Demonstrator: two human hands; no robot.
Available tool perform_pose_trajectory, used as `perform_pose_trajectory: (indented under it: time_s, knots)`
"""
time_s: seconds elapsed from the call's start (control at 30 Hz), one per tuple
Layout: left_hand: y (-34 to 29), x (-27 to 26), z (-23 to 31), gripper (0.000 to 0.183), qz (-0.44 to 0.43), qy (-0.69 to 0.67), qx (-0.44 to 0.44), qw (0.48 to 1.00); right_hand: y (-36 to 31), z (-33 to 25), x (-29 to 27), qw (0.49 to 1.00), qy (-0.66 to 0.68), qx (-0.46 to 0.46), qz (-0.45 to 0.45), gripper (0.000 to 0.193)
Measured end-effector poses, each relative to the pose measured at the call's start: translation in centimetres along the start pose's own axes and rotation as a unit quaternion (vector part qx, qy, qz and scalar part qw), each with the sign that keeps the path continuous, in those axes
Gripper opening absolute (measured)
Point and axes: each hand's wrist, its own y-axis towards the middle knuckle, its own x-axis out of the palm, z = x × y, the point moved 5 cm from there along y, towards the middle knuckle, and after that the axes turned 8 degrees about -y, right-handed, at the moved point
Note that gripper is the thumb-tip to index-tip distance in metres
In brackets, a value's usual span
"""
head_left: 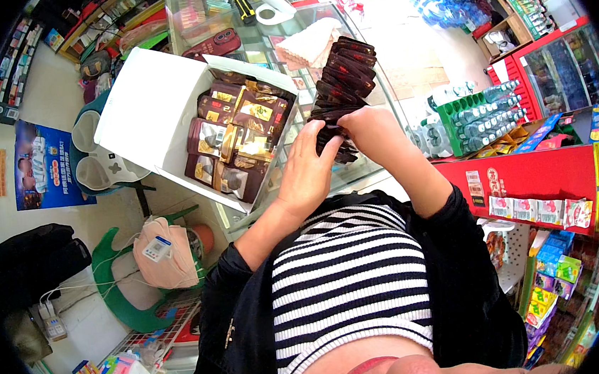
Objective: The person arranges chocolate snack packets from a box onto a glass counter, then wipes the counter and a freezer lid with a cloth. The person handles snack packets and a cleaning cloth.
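At the desk (pixel 256 45), dark packets (pixel 346 72) in a row are gripped near the lower end by left hand (pixel 309 159) and right hand (pixel 373 132); light, even pressure should keep them aligned. Leftward stands an open white box (pixel 154 114).

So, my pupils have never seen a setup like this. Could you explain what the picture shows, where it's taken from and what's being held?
No machine here, just two bare human hands: the left hand and the right hand. The one picture comes from a wide fisheye camera worn on the head, looking down, so straight edges bend near its rim. On the glass counter is an open white box filled with brown-and-gold packets. Right of it, both hands' fingers hold a fanned bunch of dark packets.
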Motion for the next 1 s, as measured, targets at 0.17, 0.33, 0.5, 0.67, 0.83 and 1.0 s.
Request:
perform_pose_trajectory:
  time_s: [0.17,0.33,0.5,0.67,0.83,1.0]
  knots:
    - [-0.2,0.1,-0.1,0.061,0.011,-0.025,0.004,1.000,1.7,-0.3,1.9,0.996,-0.025,-0.024,-0.077,0.011]
    - [-0.3,-0.3,-0.3,0.065,0.041,-0.077,-0.048,0.995,1.7,0.6,2.6,0.995,0.046,-0.018,-0.087,0.012]
    - [-0.7,-0.7,-1.0,0.068,0.058,-0.112,-0.067,0.990,-0.7,0.5,-1.4,0.982,0.181,-0.047,-0.024,0.017]
    - [-0.7,-0.4,-1.3,0.068,0.052,-0.109,-0.067,0.990,-1.0,-1.7,-7.9,0.996,0.091,0.004,0.010,0.024]
    - [-0.8,0.0,-1.5,0.054,0.034,-0.118,-0.098,0.988,3.7,-7.5,-8.2,0.974,0.188,-0.102,0.070,0.015]
    - [-1.2,1.7,-3.0,0.024,0.053,-0.125,-0.089,0.987,10.6,-11.7,-0.5,0.973,0.123,-0.178,-0.078,0.021]
